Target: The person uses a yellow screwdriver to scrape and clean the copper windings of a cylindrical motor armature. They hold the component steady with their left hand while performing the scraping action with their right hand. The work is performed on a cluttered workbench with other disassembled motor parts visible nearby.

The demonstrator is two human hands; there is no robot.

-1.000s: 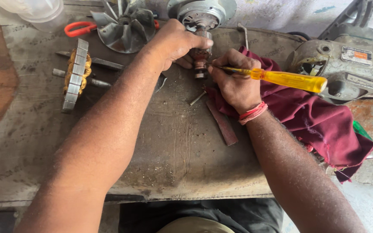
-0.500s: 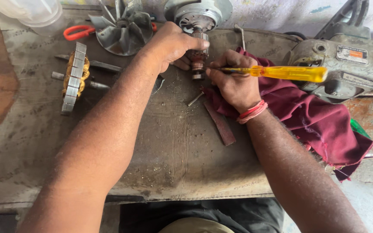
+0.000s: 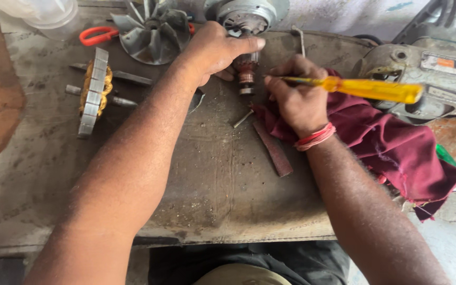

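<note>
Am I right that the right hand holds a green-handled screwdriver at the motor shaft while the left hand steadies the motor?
Not quite. In the head view the screwdriver in the right hand has a yellow handle, not green. The rest holds: its tip is at the motor shaft, and the left hand steadies the motor.

Your worn grey workbench (image 3: 228,206), cluttered along the top of the frame.
On it: stator (image 3: 94,89) at upper left, grey fan (image 3: 151,32), maroon cloth (image 3: 391,145) at right, flat strip (image 3: 273,149) at centre.
</note>
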